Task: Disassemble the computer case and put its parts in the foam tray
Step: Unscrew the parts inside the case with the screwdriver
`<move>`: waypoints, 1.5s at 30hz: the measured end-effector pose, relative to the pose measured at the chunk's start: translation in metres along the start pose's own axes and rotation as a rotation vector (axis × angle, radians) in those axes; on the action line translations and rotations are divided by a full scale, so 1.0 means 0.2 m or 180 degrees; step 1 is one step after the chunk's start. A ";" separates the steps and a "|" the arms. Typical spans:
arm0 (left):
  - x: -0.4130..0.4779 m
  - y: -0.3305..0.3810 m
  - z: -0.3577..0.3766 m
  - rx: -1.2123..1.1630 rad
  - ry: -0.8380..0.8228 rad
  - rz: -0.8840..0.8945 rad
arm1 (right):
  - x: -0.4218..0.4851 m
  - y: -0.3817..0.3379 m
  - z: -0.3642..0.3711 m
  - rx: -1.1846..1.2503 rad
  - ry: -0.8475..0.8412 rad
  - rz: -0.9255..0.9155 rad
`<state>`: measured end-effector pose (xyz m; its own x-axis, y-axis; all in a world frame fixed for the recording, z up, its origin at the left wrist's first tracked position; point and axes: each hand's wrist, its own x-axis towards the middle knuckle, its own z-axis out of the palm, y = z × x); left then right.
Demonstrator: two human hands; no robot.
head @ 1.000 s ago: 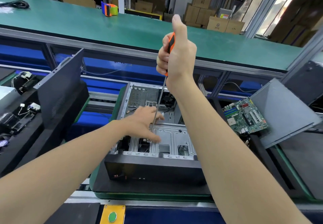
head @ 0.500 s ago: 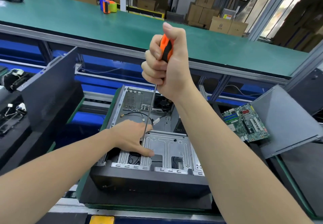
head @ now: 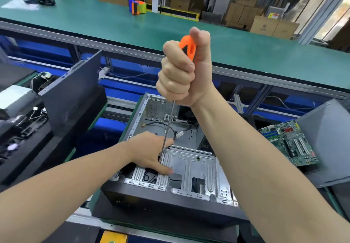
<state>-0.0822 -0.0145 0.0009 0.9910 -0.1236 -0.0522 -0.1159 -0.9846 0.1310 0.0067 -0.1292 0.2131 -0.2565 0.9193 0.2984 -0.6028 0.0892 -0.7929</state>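
The open computer case lies on its side on a dark pad before us, with a metal bracket at its near end. Our right hand is clenched around the orange screwdriver, whose shaft points down into the case. Our left hand rests on the bracket, forefinger straight, perhaps touching the shaft.

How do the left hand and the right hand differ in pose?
The right hand is raised; the left hand lies low in the computer case. The right hand grips the screwdriver in a fist; the left hand rests on the metal bracket. Both are bare.
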 end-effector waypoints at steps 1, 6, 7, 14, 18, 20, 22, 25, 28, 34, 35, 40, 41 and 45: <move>0.00 0.00 0.00 0.0004 -0.0003 -0.0010 | 0.01 -0.03 0.00 -0.0005 0.0104 0.0091; 0.00 0.00 0.00 0.0026 -0.0003 -0.0038 | 0.03 -0.13 0.11 -0.1356 0.1853 -0.0029; 0.00 0.00 0.01 0.0013 -0.0001 -0.0045 | 0.04 -0.11 0.15 -0.1462 0.2518 -0.0170; -0.01 0.01 -0.01 0.0032 0.0081 -0.0079 | 0.17 0.08 0.19 -0.2266 0.4769 -0.1818; -0.02 0.01 -0.01 0.0048 0.0107 -0.0024 | 0.21 0.04 0.16 -0.2413 0.4948 -0.1512; -0.02 0.01 0.00 0.0055 0.0139 0.0011 | 0.21 0.04 0.16 -0.2274 0.4478 -0.1257; -0.01 0.00 -0.01 0.0038 0.0112 0.0019 | 0.20 0.04 0.17 -0.2018 0.3762 -0.1015; -0.01 0.00 0.00 0.0076 0.0063 0.0026 | 0.18 0.03 0.16 -0.1839 0.2577 -0.0593; -0.01 -0.01 0.01 0.0120 0.0110 0.0072 | 0.17 0.00 0.11 -0.1465 0.1405 -0.0255; -0.01 -0.01 0.02 0.0304 0.0235 0.0229 | 0.15 0.01 0.00 -0.0255 -0.0051 0.0055; -0.01 -0.01 0.02 0.0347 0.0270 0.0245 | 0.13 0.01 -0.01 -0.0175 -0.0102 0.0035; -0.02 -0.02 0.04 0.0290 0.0305 0.0334 | 0.06 0.00 -0.03 -0.0188 0.0171 -0.0099; -0.02 -0.02 0.03 0.0270 0.0310 0.0382 | 0.06 -0.01 -0.02 -0.0136 0.0267 -0.0053; -0.03 -0.01 0.01 0.0290 0.0215 0.0450 | 0.11 -0.06 0.02 -0.0714 0.0693 -0.0272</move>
<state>-0.0874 -0.0132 -0.0018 0.9663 -0.2561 0.0273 -0.2571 -0.9655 0.0418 0.0052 -0.1113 0.2308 -0.0299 0.9631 0.2673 -0.4273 0.2294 -0.8745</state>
